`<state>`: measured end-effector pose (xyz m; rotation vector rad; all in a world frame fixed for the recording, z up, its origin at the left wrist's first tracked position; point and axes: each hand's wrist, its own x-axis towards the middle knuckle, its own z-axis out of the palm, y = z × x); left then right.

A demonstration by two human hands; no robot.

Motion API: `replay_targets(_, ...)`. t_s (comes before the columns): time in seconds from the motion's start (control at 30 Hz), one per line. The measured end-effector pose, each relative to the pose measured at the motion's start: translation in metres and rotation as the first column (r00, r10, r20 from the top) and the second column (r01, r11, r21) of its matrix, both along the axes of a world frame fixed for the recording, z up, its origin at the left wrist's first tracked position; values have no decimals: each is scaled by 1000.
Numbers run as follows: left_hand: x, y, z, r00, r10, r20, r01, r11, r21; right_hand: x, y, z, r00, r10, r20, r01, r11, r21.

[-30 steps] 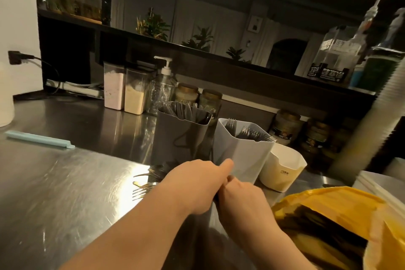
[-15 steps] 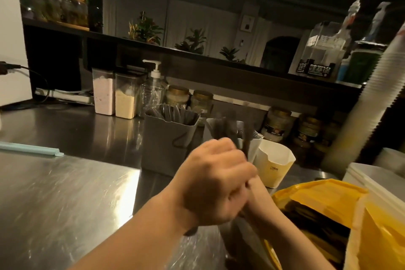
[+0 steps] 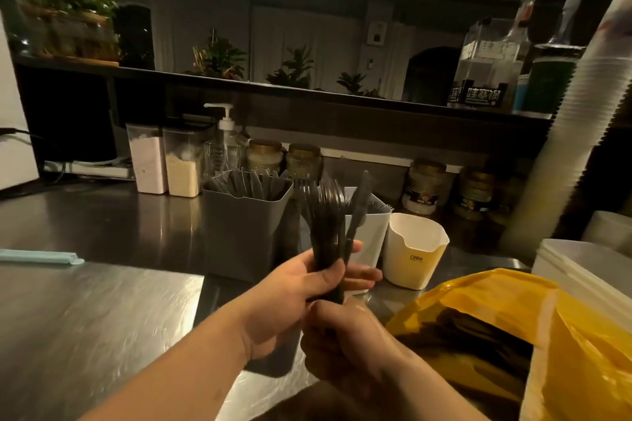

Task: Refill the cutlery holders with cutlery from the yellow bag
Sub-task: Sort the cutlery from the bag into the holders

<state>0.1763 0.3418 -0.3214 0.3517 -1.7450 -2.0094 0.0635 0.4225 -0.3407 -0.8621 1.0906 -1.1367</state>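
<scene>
My left hand (image 3: 301, 287) grips a bundle of dark plastic forks and a knife (image 3: 330, 215), held upright above the steel counter. My right hand (image 3: 345, 338) is just below it, curled around the lower ends of the same bundle. Behind the bundle stand a grey cutlery holder (image 3: 244, 225) filled with dark knives, a white cutlery holder (image 3: 367, 232) with forks, and a small cream holder (image 3: 415, 251). The open yellow bag (image 3: 533, 328) lies at the lower right with dark cutlery inside.
The steel counter (image 3: 102, 301) stretches to the left, with a pale blue strip (image 3: 41, 256) on it. Powder containers (image 3: 164, 164), a pump bottle (image 3: 224, 143) and jars line the back. A tall stack of white cups (image 3: 574, 133) and white lids (image 3: 588, 267) stand at right.
Both hands have lifted from the counter, raising the bundle of forks upright in front of the holders. The forks that lay on the counter are no longer there.
</scene>
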Motion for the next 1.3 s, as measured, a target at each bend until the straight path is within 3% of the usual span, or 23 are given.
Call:
replay_targets(0.13, 1, -2, -1, 997, 72, 12, -72, 997, 24, 1, -1, 5, 999, -25, -35, 26, 999, 26)
replay_targets(0.3, -2, -4, -5, 982, 188, -7, -187, 979, 76, 0, -10, 0, 960, -18, -279, 7, 999, -38)
replay_targets(0.37, -4, -9, -5, 960, 275, -51, -269, 958, 96, -5, -9, 1, 905, -7, -425, -30, 996, -80)
replay_targets(0.47, -1, -17, -3, 931, 349, -109, -344, 937, 65, -11, -8, 3, 783, -291, -549, 142, 944, -299)
replay_targets(0.53, 1, -20, -2, 942, 322, -99, -319, 947, 39, -15, -12, -2, 657, -598, -458, 332, 776, -536)
replay_targets(0.57, 2, -21, -3, 953, 294, -73, -294, 956, 17, -16, -14, -4, 622, -684, -380, 386, 691, -612)
replay_targets(0.63, 1, -16, -5, 974, 227, 17, -226, 973, -43, -12, -14, -5, 625, -726, -286, 421, 623, -660)
replay_targets(0.73, -5, -7, -9, 974, 183, 133, -159, 972, -172, -4, -15, -6, 706, -670, -230, 445, 672, -592)
replay_targets(0.8, -9, -4, -13, 956, 246, 159, -192, 937, -290, -1, -14, -7, 751, -643, -151, 499, 702, -509)
replay_targets(0.97, -17, -3, -22, 899, 399, 181, -290, 852, -436, -4, -13, -6, 716, -689, -112, 583, 678, -448)
replay_targets(1.17, -17, -4, -22, 903, 390, 182, -292, 866, -405, -3, -16, -4, 726, -681, -96, 607, 700, -375)
replay_targets(1.3, -14, -3, -19, 915, 381, 134, -308, 873, -377, -5, -16, 1, 730, -683, 42, 667, 696, -265)
